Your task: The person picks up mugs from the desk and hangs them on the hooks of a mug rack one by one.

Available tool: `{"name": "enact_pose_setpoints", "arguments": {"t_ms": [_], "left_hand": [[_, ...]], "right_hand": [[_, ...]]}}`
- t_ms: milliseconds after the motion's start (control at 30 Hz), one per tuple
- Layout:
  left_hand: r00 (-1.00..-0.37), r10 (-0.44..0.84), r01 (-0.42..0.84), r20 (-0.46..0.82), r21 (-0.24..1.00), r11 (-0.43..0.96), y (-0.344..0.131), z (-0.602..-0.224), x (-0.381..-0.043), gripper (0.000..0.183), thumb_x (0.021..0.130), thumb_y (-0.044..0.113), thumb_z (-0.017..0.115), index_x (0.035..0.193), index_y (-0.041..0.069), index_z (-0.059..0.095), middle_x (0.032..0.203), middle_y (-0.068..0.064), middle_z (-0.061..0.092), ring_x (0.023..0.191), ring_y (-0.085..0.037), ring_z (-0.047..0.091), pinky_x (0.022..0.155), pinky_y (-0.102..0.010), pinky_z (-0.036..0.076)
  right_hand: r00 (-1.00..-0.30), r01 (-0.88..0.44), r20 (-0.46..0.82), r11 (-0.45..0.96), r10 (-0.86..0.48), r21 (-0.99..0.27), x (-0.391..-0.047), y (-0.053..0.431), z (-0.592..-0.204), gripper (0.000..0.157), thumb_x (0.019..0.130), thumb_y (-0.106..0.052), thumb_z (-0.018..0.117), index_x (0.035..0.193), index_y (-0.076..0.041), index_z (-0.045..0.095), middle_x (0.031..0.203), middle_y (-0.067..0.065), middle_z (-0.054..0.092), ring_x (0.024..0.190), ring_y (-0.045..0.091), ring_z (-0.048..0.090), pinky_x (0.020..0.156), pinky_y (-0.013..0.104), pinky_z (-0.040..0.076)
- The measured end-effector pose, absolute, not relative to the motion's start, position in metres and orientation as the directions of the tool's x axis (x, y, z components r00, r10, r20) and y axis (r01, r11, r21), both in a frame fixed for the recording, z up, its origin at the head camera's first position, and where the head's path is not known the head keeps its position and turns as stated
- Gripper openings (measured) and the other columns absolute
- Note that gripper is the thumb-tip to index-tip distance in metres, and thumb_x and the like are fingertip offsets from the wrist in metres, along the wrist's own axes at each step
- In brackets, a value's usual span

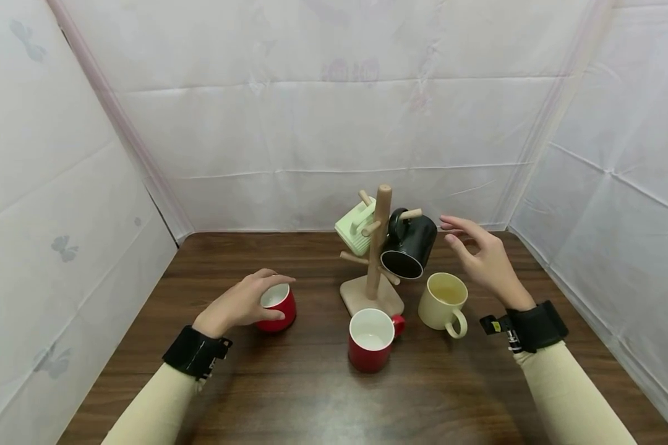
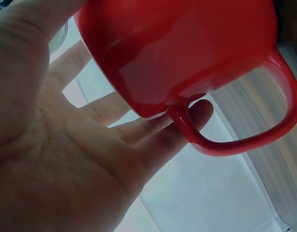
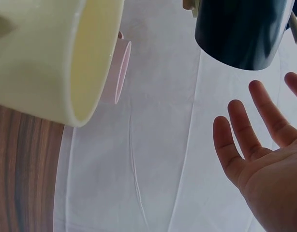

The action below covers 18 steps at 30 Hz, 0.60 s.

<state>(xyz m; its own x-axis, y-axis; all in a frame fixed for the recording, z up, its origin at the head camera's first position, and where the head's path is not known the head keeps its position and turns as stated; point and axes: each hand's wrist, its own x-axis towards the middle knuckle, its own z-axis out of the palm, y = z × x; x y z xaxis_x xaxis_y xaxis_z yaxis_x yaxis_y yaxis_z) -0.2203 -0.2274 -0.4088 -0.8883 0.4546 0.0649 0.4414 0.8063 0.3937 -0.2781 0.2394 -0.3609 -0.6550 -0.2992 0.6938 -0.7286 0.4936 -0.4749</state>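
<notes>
At the left, my left hand (image 1: pixel 245 301) reaches around a red mug (image 1: pixel 286 312) with a white inside, standing on the table. Its fingers pass behind the mug and its thumb lies along the near side; the left wrist view shows them spread, with the mug's handle (image 2: pixel 235 147) beyond the fingertips. My right hand (image 1: pixel 487 259) hovers with spread fingers, just right of a black mug (image 1: pixel 414 244) and above a pale yellow mug (image 1: pixel 440 309). The black mug hangs by its handle from a wooden mug tree (image 1: pixel 384 222). Nothing is in the right hand.
A light green mug (image 1: pixel 356 232) hangs on the tree's left side. Another red mug (image 1: pixel 369 355) stands before the tree's base (image 1: pixel 356 296), handle to the right. In the right wrist view a pale pink cup (image 3: pixel 114 72) shows behind the yellow mug. White sheets (image 1: pixel 334 123) surround the table.
</notes>
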Motion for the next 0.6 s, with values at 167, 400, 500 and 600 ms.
{"name": "enact_pose_setpoints", "arguments": {"t_ms": [167,400,500,600], "left_hand": [[-0.893,0.449,0.427,0.032,0.376,0.822,-0.223,-0.407,-0.219,0.073,0.074,0.024,0.087,0.139,0.022,0.053,0.131,-0.011,0.05,0.112,-0.033,0.051,0.079,-0.04,0.054],[-0.889,0.457,0.438,0.033,0.353,0.827,-0.216,-0.407,-0.218,0.074,0.071,0.024,0.089,0.136,0.022,0.055,0.127,-0.011,0.051,0.111,-0.033,0.051,0.077,-0.04,0.054],[-0.89,0.456,0.435,0.03,0.362,0.825,-0.213,-0.409,-0.216,0.071,0.071,0.023,0.089,0.134,0.024,0.056,0.124,-0.009,0.052,0.109,-0.031,0.051,0.076,-0.039,0.054],[-0.889,0.457,0.433,0.024,0.37,0.822,-0.212,-0.411,-0.212,0.07,0.07,0.023,0.089,0.132,0.024,0.057,0.123,-0.008,0.052,0.107,-0.03,0.051,0.075,-0.037,0.054]], "right_hand": [[-0.657,-0.723,0.695,0.505,-0.292,-0.472,-0.269,0.243,-0.359,0.043,0.091,0.004,0.063,0.132,-0.01,0.061,0.116,0.011,0.068,0.101,-0.004,0.058,0.079,0.01,0.046],[-0.673,-0.707,0.678,0.528,-0.295,-0.471,-0.251,0.243,-0.349,0.039,0.092,0.005,0.062,0.13,-0.005,0.062,0.114,0.011,0.068,0.1,-0.004,0.058,0.079,0.009,0.046],[-0.683,-0.697,0.67,0.533,-0.29,-0.48,-0.256,0.254,-0.363,0.042,0.092,0.002,0.063,0.132,-0.012,0.062,0.116,0.007,0.068,0.101,-0.004,0.058,0.08,0.009,0.046],[-0.686,-0.699,0.663,0.525,-0.3,-0.486,-0.252,0.259,-0.371,0.043,0.092,0.002,0.063,0.132,-0.014,0.062,0.117,0.007,0.068,0.101,-0.003,0.059,0.08,0.01,0.047]]}}
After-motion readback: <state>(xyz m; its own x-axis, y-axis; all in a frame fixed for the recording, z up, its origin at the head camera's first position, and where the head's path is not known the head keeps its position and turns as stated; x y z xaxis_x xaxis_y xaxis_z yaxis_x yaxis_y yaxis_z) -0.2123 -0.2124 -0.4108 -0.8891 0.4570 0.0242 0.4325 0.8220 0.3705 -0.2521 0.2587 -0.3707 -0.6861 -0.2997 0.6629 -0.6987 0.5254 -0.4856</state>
